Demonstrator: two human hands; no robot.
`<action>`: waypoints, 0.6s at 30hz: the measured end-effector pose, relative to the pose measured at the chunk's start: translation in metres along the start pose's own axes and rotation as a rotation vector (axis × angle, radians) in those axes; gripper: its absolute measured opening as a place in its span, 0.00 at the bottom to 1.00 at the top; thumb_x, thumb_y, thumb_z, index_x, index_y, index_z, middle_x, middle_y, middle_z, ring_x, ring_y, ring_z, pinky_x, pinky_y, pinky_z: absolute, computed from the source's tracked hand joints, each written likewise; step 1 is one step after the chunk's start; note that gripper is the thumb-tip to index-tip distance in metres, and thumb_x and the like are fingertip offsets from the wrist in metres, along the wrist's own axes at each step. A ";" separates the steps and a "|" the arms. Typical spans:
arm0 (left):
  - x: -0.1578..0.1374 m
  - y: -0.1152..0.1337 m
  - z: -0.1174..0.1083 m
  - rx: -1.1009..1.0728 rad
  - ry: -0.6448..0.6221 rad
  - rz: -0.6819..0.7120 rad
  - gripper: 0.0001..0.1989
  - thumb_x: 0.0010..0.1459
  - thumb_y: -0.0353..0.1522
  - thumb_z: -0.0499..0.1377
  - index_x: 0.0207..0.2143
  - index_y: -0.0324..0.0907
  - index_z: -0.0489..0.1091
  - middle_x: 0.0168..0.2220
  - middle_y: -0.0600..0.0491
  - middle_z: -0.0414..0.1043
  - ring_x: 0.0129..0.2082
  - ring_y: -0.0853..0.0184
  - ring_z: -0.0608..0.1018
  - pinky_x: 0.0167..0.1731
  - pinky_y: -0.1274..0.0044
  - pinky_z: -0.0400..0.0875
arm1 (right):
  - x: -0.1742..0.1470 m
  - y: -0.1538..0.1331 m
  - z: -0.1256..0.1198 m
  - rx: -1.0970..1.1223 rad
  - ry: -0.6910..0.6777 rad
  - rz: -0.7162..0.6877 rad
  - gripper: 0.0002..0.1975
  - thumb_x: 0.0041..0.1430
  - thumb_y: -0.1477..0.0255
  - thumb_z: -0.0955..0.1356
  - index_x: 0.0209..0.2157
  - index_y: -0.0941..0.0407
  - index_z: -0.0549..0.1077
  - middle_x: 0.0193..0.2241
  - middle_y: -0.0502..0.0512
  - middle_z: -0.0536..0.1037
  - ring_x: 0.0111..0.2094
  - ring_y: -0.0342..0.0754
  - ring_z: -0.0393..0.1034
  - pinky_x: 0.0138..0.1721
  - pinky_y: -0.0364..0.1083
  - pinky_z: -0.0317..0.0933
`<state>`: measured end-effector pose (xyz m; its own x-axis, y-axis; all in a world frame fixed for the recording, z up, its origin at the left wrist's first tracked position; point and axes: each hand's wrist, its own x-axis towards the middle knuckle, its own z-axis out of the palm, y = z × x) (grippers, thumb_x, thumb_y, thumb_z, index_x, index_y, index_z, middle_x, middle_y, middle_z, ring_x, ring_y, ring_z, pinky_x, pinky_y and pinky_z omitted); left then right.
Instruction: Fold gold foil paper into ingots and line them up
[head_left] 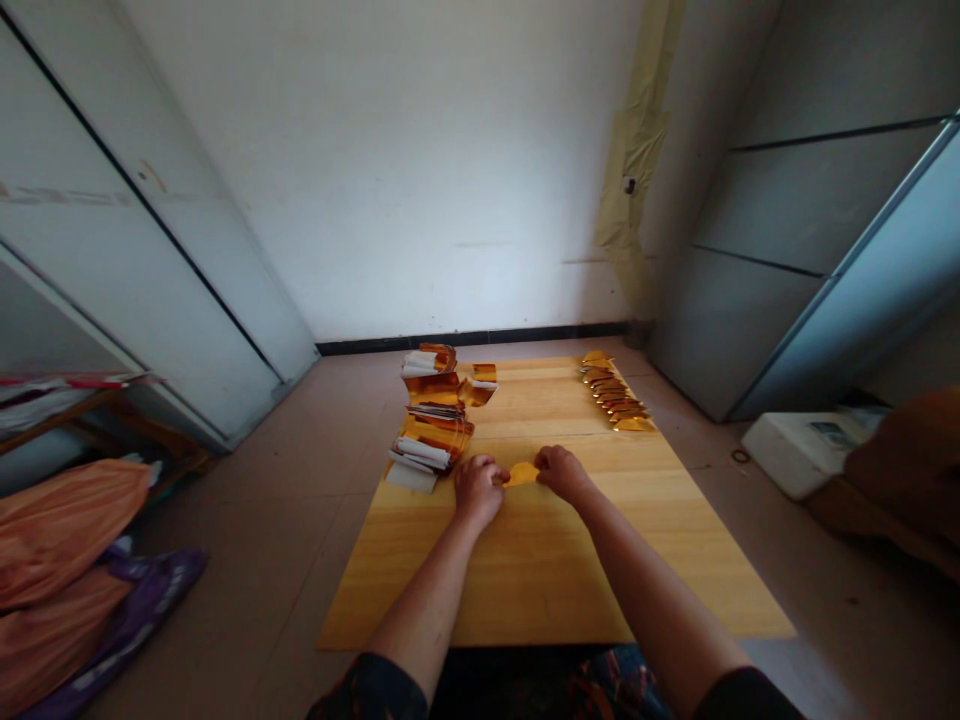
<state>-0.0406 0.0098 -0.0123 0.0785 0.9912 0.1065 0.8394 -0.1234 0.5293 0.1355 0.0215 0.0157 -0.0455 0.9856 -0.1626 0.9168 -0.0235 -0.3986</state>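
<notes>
A small piece of gold foil paper [523, 474] lies between my two hands, low over the middle of the wooden table. My left hand [480, 487] has its fingers closed on the paper's left end. At the other end, the fingers of my right hand [562, 472] pinch the paper. Just beyond my left hand are stacks of gold and white foil paper sheets [431, 430], some curled and loose. Folded gold paper pieces [616, 392] stand in a leaning row at the table's far right.
The wooden table [555, 570] stands near a white wall [450, 200]. To the left are pale cabinet doors [150, 220] and orange and purple bags [75, 590]. A grey refrigerator-like cabinet [750, 260] and a white box [791, 455] stand on the right.
</notes>
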 end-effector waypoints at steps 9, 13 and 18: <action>-0.010 0.005 0.001 0.047 0.053 0.153 0.05 0.50 0.30 0.60 0.32 0.46 0.73 0.38 0.54 0.73 0.44 0.64 0.70 0.45 0.71 0.59 | -0.010 0.009 0.004 -0.006 0.052 -0.146 0.13 0.57 0.75 0.64 0.43 0.53 0.74 0.40 0.53 0.73 0.38 0.42 0.69 0.35 0.38 0.56; -0.009 0.006 0.004 0.062 0.048 0.223 0.07 0.54 0.29 0.58 0.35 0.46 0.74 0.37 0.52 0.73 0.42 0.63 0.70 0.42 0.72 0.60 | -0.013 0.008 0.004 -0.047 0.042 -0.211 0.12 0.60 0.73 0.61 0.38 0.52 0.76 0.40 0.53 0.73 0.37 0.42 0.69 0.35 0.38 0.56; -0.010 0.012 0.003 0.142 0.027 0.300 0.08 0.57 0.28 0.55 0.37 0.45 0.73 0.35 0.51 0.71 0.40 0.63 0.70 0.41 0.72 0.61 | -0.015 0.006 0.002 -0.088 0.043 -0.217 0.13 0.61 0.72 0.60 0.39 0.52 0.75 0.39 0.53 0.73 0.37 0.43 0.70 0.35 0.39 0.55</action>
<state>-0.0298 -0.0016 -0.0093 0.3206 0.9100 0.2627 0.8480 -0.3994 0.3485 0.1403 0.0065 0.0137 -0.2299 0.9723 -0.0422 0.9186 0.2025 -0.3393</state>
